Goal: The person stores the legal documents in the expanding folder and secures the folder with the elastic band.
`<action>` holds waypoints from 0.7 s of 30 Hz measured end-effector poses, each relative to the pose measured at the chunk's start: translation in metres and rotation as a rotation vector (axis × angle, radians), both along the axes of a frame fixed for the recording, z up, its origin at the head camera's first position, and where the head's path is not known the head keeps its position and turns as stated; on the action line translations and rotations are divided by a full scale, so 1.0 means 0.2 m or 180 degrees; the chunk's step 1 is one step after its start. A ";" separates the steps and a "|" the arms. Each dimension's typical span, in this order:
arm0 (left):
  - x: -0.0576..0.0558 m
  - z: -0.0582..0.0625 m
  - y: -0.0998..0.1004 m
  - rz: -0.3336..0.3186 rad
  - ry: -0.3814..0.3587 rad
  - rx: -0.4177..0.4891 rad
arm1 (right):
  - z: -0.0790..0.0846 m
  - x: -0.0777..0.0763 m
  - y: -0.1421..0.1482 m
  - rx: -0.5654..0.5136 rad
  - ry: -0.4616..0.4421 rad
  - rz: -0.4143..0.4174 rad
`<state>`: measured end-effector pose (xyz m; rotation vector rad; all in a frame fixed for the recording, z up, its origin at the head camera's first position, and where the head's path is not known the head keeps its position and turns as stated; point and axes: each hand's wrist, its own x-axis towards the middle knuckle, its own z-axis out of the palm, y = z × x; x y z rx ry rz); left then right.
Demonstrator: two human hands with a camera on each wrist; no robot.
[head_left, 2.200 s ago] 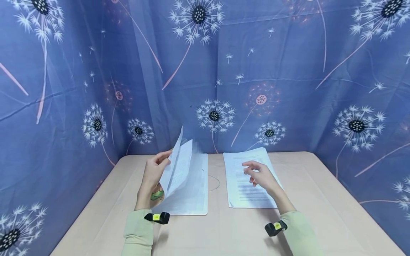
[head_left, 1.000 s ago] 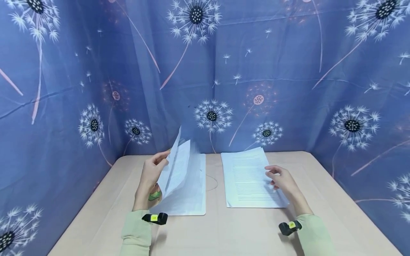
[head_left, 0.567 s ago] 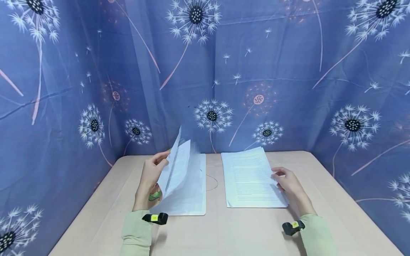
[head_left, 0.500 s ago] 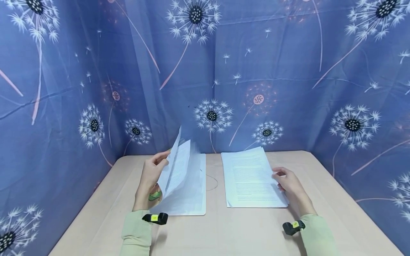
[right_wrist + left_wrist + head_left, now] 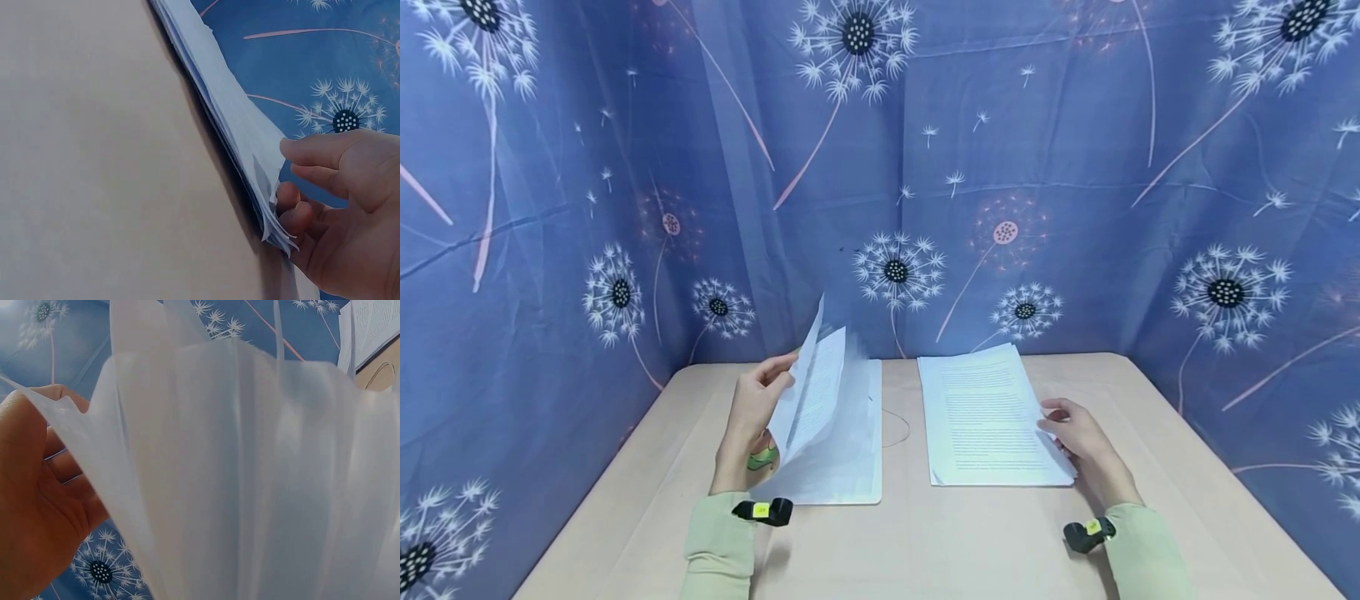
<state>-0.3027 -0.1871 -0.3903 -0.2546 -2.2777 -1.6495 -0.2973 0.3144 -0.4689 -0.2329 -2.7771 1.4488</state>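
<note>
we find the left hand (image 5: pixel 756 404) with thumb and fingers pinching the folder (image 5: pixel 859 467) by its raised pages: a narrow grip. the folder rests on the table (image 5: pixel 910 550), on the person's left side, its pages fanned and tilted up; in the left wrist view they look translucent and hide most of what is behind. we note a green drawing (image 5: pixel 763 459) at the folder's near left, by the wrist. the right hand (image 5: pixel 1078 433) has its fingers bent at the right edge of the stack (image 5: pixel 988 417), fingertips at the sheets; we cannot tell whether it pinches any. the stack lies right of the folder, printed side up. between the two we record a thin cord (image 5: pixel 908 429). behind hangs a blue curtain (image 5: pixel 955 100) with dandelions.
</note>
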 end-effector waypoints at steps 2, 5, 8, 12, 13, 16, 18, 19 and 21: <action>0.00 0.00 0.00 -0.0011 -0.0011 0.0004 | 0.00 0.00 0.00 0.0053 -0.0043 0.0032; 0.00 0.00 0.00 -0.0022 -0.0026 0.0017 | -0.01 -0.01 0.01 0.0263 -0.0059 0.0114; 0.00 0.00 0.00 -0.0016 -0.0036 0.0006 | 0.00 -0.01 0.00 0.0497 -0.0042 0.0179; 0.00 0.00 0.00 -0.0009 -0.0018 -0.0015 | 0.01 -0.01 0.00 0.0570 -0.0084 0.0163; 0.00 0.00 0.00 -0.0011 -0.0012 -0.0014 | 0.00 -0.02 0.00 0.0553 -0.0095 0.0145; 0.00 0.00 0.00 -0.0028 0.0000 -0.0012 | 0.00 -0.01 0.00 0.0562 -0.0092 0.0139; 0.00 0.00 0.00 -0.0037 -0.0004 -0.0004 | 0.00 -0.01 0.01 0.0605 -0.0056 0.0168; 0.00 0.00 0.00 -0.0039 -0.0007 0.0001 | 0.00 -0.01 0.01 0.0615 -0.0053 0.0189; 0.00 0.00 0.00 -0.0047 -0.0013 0.0020 | -0.01 -0.01 0.02 0.0637 -0.0057 0.0208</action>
